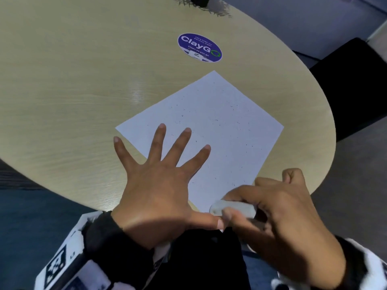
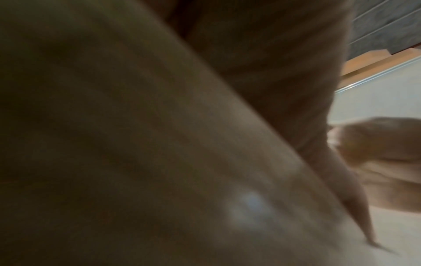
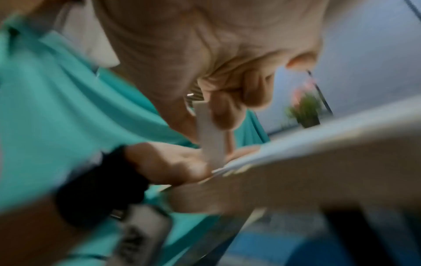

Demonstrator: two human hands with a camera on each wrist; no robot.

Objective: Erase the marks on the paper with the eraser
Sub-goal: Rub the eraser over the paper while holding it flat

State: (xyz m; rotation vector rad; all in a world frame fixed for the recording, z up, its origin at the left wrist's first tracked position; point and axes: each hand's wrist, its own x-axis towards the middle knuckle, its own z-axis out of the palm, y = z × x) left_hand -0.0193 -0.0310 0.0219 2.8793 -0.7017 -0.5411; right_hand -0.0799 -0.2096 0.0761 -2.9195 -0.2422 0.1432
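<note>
A white sheet of paper (image 1: 211, 130) lies turned like a diamond on the round beige table (image 1: 83, 80); small dark crumbs and specks are scattered over it. My left hand (image 1: 159, 185) lies flat with fingers spread on the sheet's near left part, thumb stretched toward the right hand. My right hand (image 1: 272, 214) pinches a white eraser (image 1: 232, 208) at the paper's near corner, by the table edge. In the right wrist view the eraser (image 3: 210, 136) stands on end between the fingers, its lower end at the paper's edge (image 3: 250, 158). The left wrist view is mostly dark and blurred.
A round blue ClayGo sticker (image 1: 200, 48) is stuck to the table beyond the paper. A dark plant pot (image 1: 200, 1) stands at the far edge. A black chair (image 1: 356, 84) sits to the right of the table.
</note>
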